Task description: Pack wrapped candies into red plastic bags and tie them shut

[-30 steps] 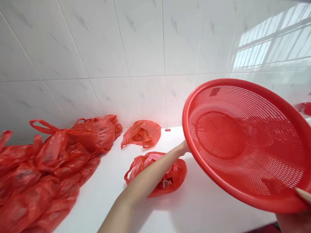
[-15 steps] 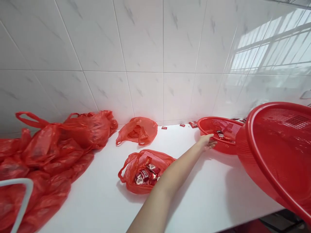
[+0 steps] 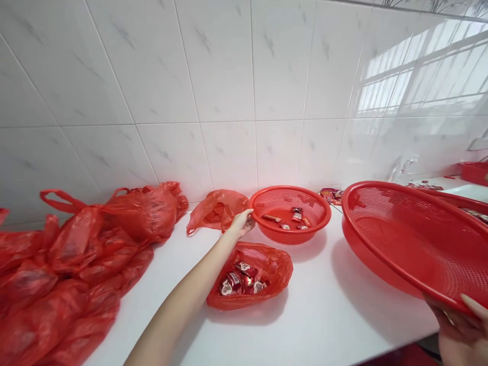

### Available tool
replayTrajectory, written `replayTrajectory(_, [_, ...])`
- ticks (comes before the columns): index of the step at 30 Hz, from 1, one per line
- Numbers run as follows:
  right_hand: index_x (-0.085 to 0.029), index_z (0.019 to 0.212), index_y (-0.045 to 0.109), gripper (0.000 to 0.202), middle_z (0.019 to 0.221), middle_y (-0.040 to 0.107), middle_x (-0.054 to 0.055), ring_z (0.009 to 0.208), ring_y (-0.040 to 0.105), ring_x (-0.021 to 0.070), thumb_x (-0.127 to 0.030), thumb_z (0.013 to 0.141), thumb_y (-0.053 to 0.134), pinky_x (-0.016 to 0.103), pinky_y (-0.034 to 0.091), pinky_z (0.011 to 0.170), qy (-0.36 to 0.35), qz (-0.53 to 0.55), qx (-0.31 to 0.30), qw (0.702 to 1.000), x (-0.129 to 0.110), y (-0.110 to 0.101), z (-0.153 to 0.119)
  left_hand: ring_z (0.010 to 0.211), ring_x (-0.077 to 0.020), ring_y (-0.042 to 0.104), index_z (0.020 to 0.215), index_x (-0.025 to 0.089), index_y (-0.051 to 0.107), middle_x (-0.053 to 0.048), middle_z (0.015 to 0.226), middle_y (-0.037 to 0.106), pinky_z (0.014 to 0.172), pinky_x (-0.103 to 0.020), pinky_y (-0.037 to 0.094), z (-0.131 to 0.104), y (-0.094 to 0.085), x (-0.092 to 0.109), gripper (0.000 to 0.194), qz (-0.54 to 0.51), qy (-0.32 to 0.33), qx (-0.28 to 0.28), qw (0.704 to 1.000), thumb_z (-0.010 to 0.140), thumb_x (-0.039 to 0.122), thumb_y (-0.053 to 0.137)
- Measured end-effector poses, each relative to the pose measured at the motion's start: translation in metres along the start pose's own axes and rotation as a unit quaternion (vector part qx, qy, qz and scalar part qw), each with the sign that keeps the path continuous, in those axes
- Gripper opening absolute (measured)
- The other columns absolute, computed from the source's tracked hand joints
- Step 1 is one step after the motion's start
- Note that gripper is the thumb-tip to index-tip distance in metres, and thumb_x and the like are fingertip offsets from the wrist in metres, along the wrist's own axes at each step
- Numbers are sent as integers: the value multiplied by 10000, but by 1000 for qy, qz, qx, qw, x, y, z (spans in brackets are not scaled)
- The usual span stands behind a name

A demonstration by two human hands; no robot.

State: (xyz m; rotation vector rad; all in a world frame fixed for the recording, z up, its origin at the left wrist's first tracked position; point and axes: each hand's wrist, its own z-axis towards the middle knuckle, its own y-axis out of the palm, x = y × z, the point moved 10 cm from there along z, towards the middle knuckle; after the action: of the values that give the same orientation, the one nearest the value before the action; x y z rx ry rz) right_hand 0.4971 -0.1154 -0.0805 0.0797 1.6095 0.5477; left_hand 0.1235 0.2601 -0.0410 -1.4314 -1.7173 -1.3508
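My left hand (image 3: 243,223) grips the left rim of the smaller red basket (image 3: 292,236), with its thumb over the edge. Several wrapped candies (image 3: 297,214) lie inside that basket. At the lower right, my right hand (image 3: 459,325) is closed on the near rim of a large red basket (image 3: 400,244), which is tilted and has a bare bottom. In front of the smaller basket sits an open red plastic bag (image 3: 280,277) holding several dark red packets (image 3: 246,269).
Filled red bags (image 3: 80,259) are heaped at the left. A crumpled red bag (image 3: 217,208) lies by the tiled wall (image 3: 229,66). Packets (image 3: 331,195) lie behind the large basket. Another red basket (image 3: 453,195) stands at the far right on the white table (image 3: 316,315).
The smaller basket has slid left with my left hand at its rim. The large basket has shifted left and tipped flatter. My right hand has come into view.
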Motion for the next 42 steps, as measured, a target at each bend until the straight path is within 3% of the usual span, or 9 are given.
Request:
replayTrajectory(2, [-314,577,615,153,630,634,27,795,730,263,-235,546,743,481,516,1037,22,51,104,993,-4,11,-3,624,-106,625,875,126,648,-20,770,670,611,-226,518,-8,-24,0,142,22,-1,4,1000,955,241,626])
replayTrajectory(7, [-249,584,630,141,496,637,-9,521,678,190,-115,563,668,382,539,1024,88,59,73,992,-1,77,0,573,-124,647,742,159,646,-36,673,708,600,-219,479,-35,-57,4,113,69,29,-19,997,754,159,758])
replayTrajectory(16, [-204,722,739,311,845,793,133,868,765,293,-504,691,661,398,620,737,91,-136,-237,958,42,142,-14,790,-175,660,785,181,722,-28,827,727,805,-303,506,-89,-96,33,232,221,170,-76,957,614,305,817])
replayTrajectory(21, [-217,694,757,357,793,778,94,765,730,260,-569,644,789,398,609,765,-54,-159,-330,929,5,181,-65,1159,-308,624,753,212,761,-102,1132,712,1106,-462,416,-119,-120,45,216,401,276,-70,871,669,410,775])
replayTrajectory(24, [-244,866,809,325,935,788,97,917,730,280,-548,785,732,424,582,866,-150,-208,-462,849,-15,230,-124,1291,-339,556,754,243,791,-102,1309,641,1162,-471,385,-129,-128,35,171,447,279,-55,848,718,410,771])
replayTrajectory(28, [-288,1023,819,343,1389,638,118,1348,533,360,-511,944,571,523,479,1048,-242,-320,-654,641,6,285,-219,1329,-339,527,904,266,822,-100,1356,597,1181,-463,374,-133,-132,11,186,434,267,-28,860,760,369,764])
replayTrajectory(31, [-261,1105,796,297,1460,555,164,1358,502,411,-419,946,601,590,415,1080,-292,-477,-645,521,45,298,-241,1280,-326,562,1082,267,795,-105,1301,622,1165,-451,397,-133,-130,-8,356,425,264,-34,865,730,223,768])
replayTrajectory(34, [-193,1223,725,367,1439,539,219,1290,560,405,-354,901,654,542,449,1043,-272,-565,-628,461,77,293,-237,1269,-318,571,1214,247,735,-104,1285,641,1161,-434,402,-135,-125,-19,599,445,262,-70,854,653,44,685])
replayTrajectory(42, [-206,1561,392,882,1521,503,180,1246,616,364,-281,741,708,444,542,942,-153,-516,-644,544,89,278,-199,1236,-291,606,1274,229,668,-74,1302,673,1128,-392,434,-142,-120,-8,676,415,288,-62,861,642,11,571])
